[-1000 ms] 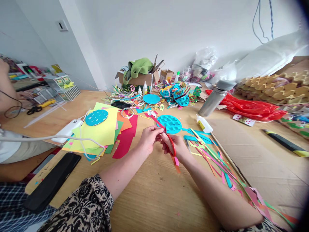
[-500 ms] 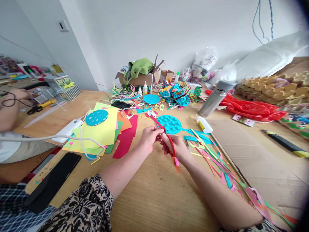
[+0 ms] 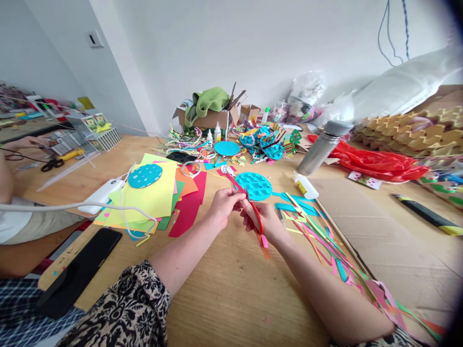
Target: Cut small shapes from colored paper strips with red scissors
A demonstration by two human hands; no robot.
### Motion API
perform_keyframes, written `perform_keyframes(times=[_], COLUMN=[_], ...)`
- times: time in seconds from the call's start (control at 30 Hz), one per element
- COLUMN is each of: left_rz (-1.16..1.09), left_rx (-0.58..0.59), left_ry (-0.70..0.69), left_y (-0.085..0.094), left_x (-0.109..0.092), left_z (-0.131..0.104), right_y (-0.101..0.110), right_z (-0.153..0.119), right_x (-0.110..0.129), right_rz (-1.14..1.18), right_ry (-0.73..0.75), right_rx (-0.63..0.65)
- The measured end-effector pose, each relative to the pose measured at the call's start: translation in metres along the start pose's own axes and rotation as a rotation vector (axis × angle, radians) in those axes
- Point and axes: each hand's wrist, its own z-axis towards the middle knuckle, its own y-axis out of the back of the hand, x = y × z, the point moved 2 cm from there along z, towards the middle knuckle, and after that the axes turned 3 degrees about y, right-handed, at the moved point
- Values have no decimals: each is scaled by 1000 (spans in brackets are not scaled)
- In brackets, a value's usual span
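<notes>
My right hand [image 3: 265, 222] is closed around red-handled scissors [image 3: 259, 218], whose blades point up and away from me. My left hand [image 3: 226, 205] pinches a narrow red paper strip [image 3: 235, 182] right beside the blades. Both hands meet over the middle of the table, fingers nearly touching. Below my right hand hang orange and pink paper pieces [image 3: 265, 246]; how they are held is hidden. Just beyond my hands lies a blue disc with raised scales [image 3: 255, 186]. Long coloured paper strips [image 3: 325, 236] lie in a loose pile to the right.
Coloured paper sheets [image 3: 155, 193], a white power strip [image 3: 101, 195] with its cable and a black phone [image 3: 81, 270] lie left. A steel bottle [image 3: 320, 149], glue bottle [image 3: 306, 186], cardboard sheet [image 3: 383, 226] and utility knife [image 3: 428, 214] are right. A co-worker's arm [image 3: 25, 143] is far left.
My hands, the scissors and the red strip have hardly moved. At the far left, the co-worker's arm has shifted back and away.
</notes>
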Motion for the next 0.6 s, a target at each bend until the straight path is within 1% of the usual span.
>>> perform_keyframes(times=[0.2, 0.4, 0.6], left_rz=[16, 5, 9], left_rx=[-10, -24, 15], left_ry=[-3, 16, 23], left_y=[1, 2, 4], left_x=[-1, -1, -3], left_z=[1, 2, 3], right_y=[0, -1, 0], right_z=[-2, -1, -3], right_x=[4, 3, 5], right_rz=[9, -14, -8], right_ry=[-16, -26, -35], right_rx=[9, 16, 13])
